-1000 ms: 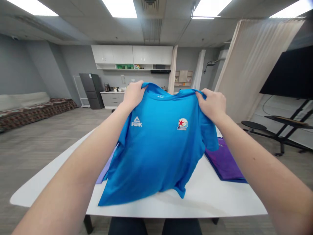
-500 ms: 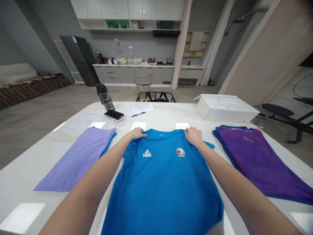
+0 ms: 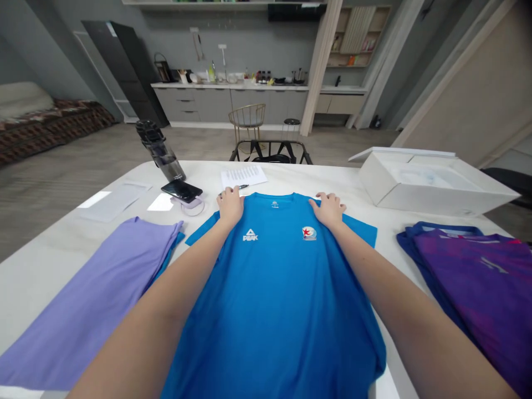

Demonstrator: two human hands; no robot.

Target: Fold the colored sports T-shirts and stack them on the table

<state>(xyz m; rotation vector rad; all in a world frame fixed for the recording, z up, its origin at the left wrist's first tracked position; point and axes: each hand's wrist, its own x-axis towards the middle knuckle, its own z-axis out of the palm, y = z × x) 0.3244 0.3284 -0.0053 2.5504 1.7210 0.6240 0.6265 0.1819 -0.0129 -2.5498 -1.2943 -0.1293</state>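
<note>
A blue T-shirt [image 3: 274, 288] lies front side up on the table, its collar toward the far side. A white PEAK logo and a round badge with a red star show on its chest. My left hand [image 3: 231, 208] rests at the shoulder left of the collar, fingers apart and turned downward. At the other shoulder, my right hand [image 3: 329, 210] touches the cloth with thumb and fingers spread. Both short sleeves extend outward past my wrists. The lower hem is out of view.
A folded lavender shirt [image 3: 95, 293] lies left over blue cloth; purple and navy shirts [image 3: 477, 277] lie right. Farther back are a bottle [image 3: 164, 158], a phone [image 3: 182, 190], printed paper [image 3: 245, 176], a pen [image 3: 244, 187] and an open white box [image 3: 432, 183]. A chair [image 3: 270, 152] stands beyond the table [image 3: 199, 172].
Both hands have moved forward with the shirt's collar end, and their fingers have loosened from the shoulders. The sleeves now lie more spread out. The camera view has tilted down.
</note>
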